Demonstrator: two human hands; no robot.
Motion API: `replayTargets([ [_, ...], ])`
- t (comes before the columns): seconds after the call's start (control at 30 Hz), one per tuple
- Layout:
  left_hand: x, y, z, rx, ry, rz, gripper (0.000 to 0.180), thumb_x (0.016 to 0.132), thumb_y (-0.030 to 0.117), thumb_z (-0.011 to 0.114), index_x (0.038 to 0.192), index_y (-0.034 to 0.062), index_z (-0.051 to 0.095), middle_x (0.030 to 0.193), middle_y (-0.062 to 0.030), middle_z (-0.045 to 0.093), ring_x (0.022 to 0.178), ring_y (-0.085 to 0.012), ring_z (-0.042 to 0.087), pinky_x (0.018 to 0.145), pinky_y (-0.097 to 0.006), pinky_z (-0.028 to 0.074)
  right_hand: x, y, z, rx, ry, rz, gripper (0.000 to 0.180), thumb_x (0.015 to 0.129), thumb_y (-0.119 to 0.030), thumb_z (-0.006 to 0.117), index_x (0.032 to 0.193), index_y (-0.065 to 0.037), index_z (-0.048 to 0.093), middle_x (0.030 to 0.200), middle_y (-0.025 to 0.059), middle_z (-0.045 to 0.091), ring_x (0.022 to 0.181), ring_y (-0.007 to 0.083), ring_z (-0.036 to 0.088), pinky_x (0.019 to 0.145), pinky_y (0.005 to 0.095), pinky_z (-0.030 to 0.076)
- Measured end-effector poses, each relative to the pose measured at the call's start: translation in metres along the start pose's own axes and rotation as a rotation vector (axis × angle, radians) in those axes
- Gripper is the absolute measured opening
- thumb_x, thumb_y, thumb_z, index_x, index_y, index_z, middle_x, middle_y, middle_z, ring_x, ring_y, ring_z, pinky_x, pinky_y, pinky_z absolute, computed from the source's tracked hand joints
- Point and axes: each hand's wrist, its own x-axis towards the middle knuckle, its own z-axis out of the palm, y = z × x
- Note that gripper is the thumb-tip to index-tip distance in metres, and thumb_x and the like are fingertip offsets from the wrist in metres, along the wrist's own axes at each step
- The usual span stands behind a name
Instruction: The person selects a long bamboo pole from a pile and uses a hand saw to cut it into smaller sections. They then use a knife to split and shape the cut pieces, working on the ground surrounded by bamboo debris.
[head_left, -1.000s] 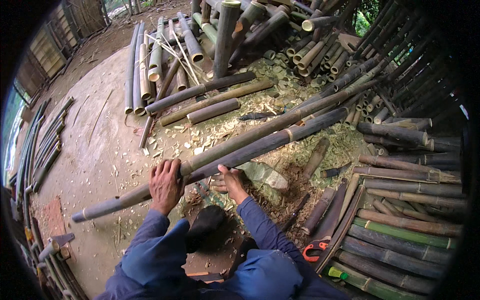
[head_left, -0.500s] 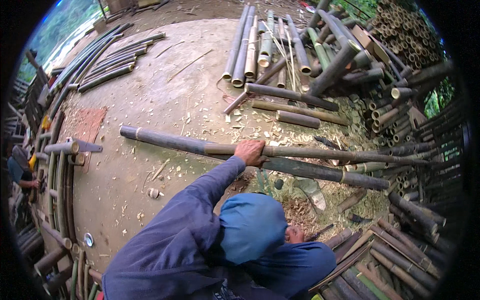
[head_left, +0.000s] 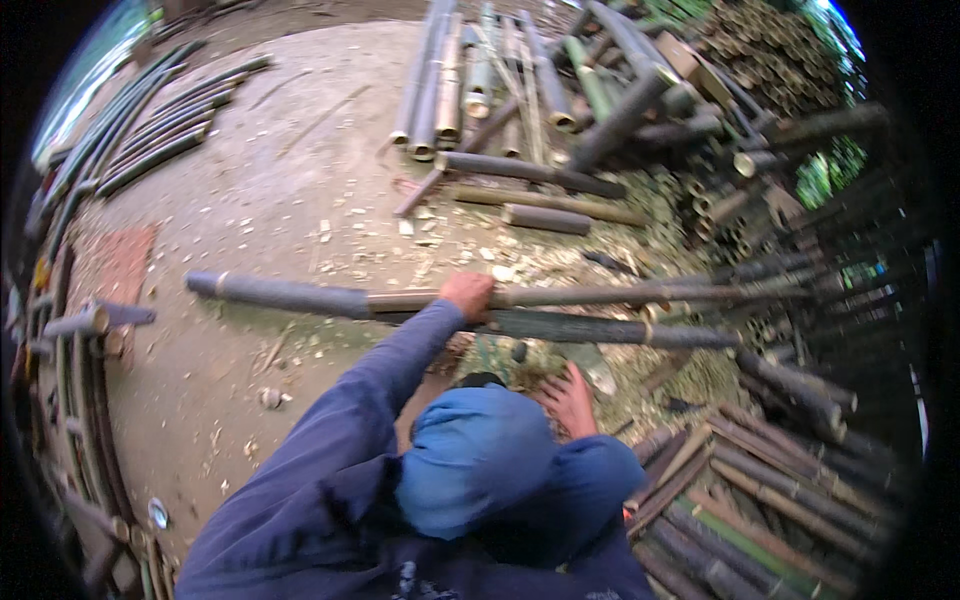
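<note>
I see my left hand (head_left: 467, 295) at the centre of the frame, fingers curled over the top of a long bamboo pole (head_left: 290, 296) and clamped on it. The pole runs nearly level across the middle of the picture, its dark end pointing toward the left edge and its thinner end reaching into the stacked bamboo on the right. A second pole (head_left: 590, 328), darker, lies just below it and close alongside, starting near my hand and running to the right.

My right hand (head_left: 570, 398) sits lower, just right of centre, fingers spread apart and holding nothing; I cannot tell whether it touches the ground. A blue hood (head_left: 475, 455) and my dark blue sleeves fill the lower middle of the frame.

The dirt floor (head_left: 260, 190) in the upper left is strewn with pale chips. Cut bamboo lengths (head_left: 470, 80) lie bunched at the upper centre, with short pieces (head_left: 545, 217) just below them. A stack of poles (head_left: 750, 490) fills the lower right, and thin canes (head_left: 150, 130) lie in a row at the upper left.
</note>
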Motion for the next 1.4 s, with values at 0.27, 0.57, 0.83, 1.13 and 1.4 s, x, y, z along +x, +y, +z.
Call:
replayTargets([
  [0.27,-0.018,0.030,-0.017,-0.110,-0.021,0.024,0.050,0.083,0.050,0.076,0.111,0.0102,0.063,0.087,-0.0187,0.071,0.085,-0.0390,0.070,0.073,-0.051,0.054,0.111,-0.005,0.050,0.248,0.199,-0.105,0.058,0.081,-0.031,0.081,0.129,-0.016,0.052,0.123,0.0130,0.059,0.111,0.0349,0.060,0.087,0.0651,0.053],
  [0.57,-0.038,0.006,-0.019,-0.094,-0.016,-0.083,0.044,0.087,0.042,0.072,0.120,0.0141,0.061,0.106,-0.0135,0.068,0.105,-0.0345,0.066,0.086,-0.053,0.048,0.106,-0.062,0.048,-0.179,0.097,-0.029,0.065,0.090,-0.049,0.063,0.135,-0.004,0.047,0.118,0.0240,0.063,0.087,0.0420,0.073,0.073,0.0582,0.061],
  [0.83,-0.044,0.006,0.014,-0.080,0.149,-0.087,0.063,0.081,0.057,0.075,0.119,0.0104,0.056,0.111,-0.0122,0.065,0.110,-0.0311,0.062,0.095,-0.050,0.044,0.091,-0.068,0.046,-0.258,0.075,0.091,0.083,0.084,-0.062,0.064,0.145,-0.011,0.042,0.136,0.0229,0.050,0.123,0.0495,0.051,0.094,0.0655,0.050],
  [1.13,-0.046,0.000,0.013,-0.154,0.161,-0.131,0.066,0.082,0.067,0.068,0.112,0.0091,0.059,0.105,-0.0117,0.067,0.110,-0.0292,0.063,0.091,-0.048,0.046,0.138,-0.079,0.000,-0.091,0.141,-0.057,0.068,0.083,-0.042,0.077,0.137,-0.009,0.051,0.128,0.0150,0.062,0.107,0.0409,0.065,0.087,0.0666,0.053],
  [1.4,-0.083,-0.039,0.019,-0.156,0.148,-0.151,0.063,0.081,0.067,0.067,0.109,0.0108,0.063,0.104,-0.0094,0.068,0.110,-0.0291,0.064,0.091,-0.047,0.046,0.123,-0.067,0.036,-0.170,0.160,0.035,0.061,0.087,-0.042,0.069,0.134,-0.009,0.050,0.130,0.0147,0.057,0.108,0.0407,0.063,0.091,0.0670,0.051],
])
